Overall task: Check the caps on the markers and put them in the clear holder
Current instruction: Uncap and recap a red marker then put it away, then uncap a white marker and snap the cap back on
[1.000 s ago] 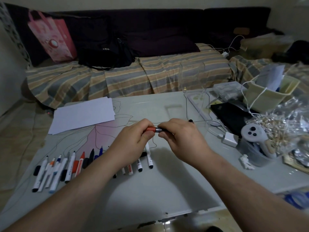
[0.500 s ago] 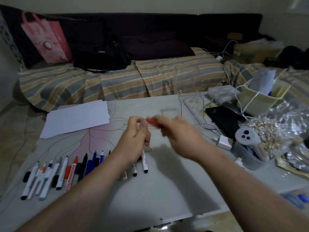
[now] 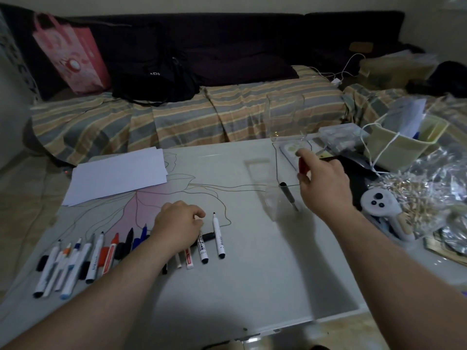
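Marker, slim red cylinder

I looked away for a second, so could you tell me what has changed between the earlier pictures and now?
The hands have parted. The right hand carried the red marker away to the clear holder and now holds it above the opening. The left hand let go and dropped onto the row of markers on the table. The black marker in the holder, the row and the paper stayed put.

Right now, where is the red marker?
In the head view, the red marker is right of centre, pinched in the right hand at the clear holder, above the black marker already inside.
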Tool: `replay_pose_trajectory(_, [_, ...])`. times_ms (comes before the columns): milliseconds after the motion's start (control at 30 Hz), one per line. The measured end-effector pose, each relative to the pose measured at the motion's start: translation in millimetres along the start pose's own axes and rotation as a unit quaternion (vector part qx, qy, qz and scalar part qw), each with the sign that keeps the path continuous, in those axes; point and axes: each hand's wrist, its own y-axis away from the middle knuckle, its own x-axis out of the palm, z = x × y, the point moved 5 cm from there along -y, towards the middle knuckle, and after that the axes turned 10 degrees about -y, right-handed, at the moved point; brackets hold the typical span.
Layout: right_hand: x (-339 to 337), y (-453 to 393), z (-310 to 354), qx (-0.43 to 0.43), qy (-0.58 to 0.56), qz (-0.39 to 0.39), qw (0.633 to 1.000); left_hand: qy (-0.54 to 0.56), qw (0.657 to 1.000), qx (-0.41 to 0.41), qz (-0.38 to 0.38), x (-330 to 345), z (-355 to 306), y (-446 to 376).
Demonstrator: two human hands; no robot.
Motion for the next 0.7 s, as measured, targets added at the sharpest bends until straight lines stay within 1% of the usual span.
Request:
replay_pose_trajectory(100, [7, 0, -11, 0.041, 0.028, 0.036, 0.998, -0.042, 0.999, -0.003, 0.016, 6, -2, -2])
replay_pose_trajectory(200, [16, 0, -18, 0.054, 0.069, 0.089, 0.992, -0.070, 0.997, -0.002, 0.024, 11, -6, -1])
replay_pose_trajectory(233, [15, 1, -17, 0.051, 0.073, 0.081, 0.993, -0.083, 0.996, 0.002, 0.028, 13, -8, -1])
replay_pose_trajectory(267, [13, 1, -12, 0.040, 0.071, 0.053, 0.995, -0.097, 0.995, 0.004, 0.035, 15, -9, 0])
replay_pose_trajectory(333, [9, 5, 9, -0.019, 0.052, -0.012, 0.998, -0.123, 0.991, 0.008, 0.050, 22, -11, 1])
replay_pose_trajectory(367, [10, 9, 23, -0.054, 0.031, -0.024, 0.998, -0.136, 0.989, 0.013, 0.052, 25, -13, 3])
replay_pose_trajectory(400, [15, 14, 39, -0.085, 0.006, -0.009, 0.996, -0.149, 0.987, 0.019, 0.050, 27, -16, 4])
replay_pose_trajectory(433, [26, 21, 54, -0.106, -0.017, 0.035, 0.994, -0.158, 0.986, 0.025, 0.043, 28, -19, 5])
replay_pose_trajectory(467, [43, 31, 67, -0.111, -0.032, 0.103, 0.988, -0.162, 0.986, 0.030, 0.033, 28, -21, 5])
replay_pose_trajectory(533, [83, 55, 82, -0.091, -0.027, 0.249, 0.964, -0.147, 0.989, 0.027, 0.016, 25, -22, 4])
replay_pose_trajectory(567, [101, 67, 84, -0.079, -0.025, 0.294, 0.952, -0.123, 0.992, 0.022, 0.008, 21, -20, 3])
replay_pose_trajectory(633, [124, 88, 82, -0.054, -0.035, 0.326, 0.943, -0.017, 1.000, 0.005, -0.005, 10, -13, 0])
replay_pose_trajectory(700, [139, 104, 81, -0.070, -0.037, 0.338, 0.938, 0.108, 0.994, -0.007, -0.012, 1, -7, 1])
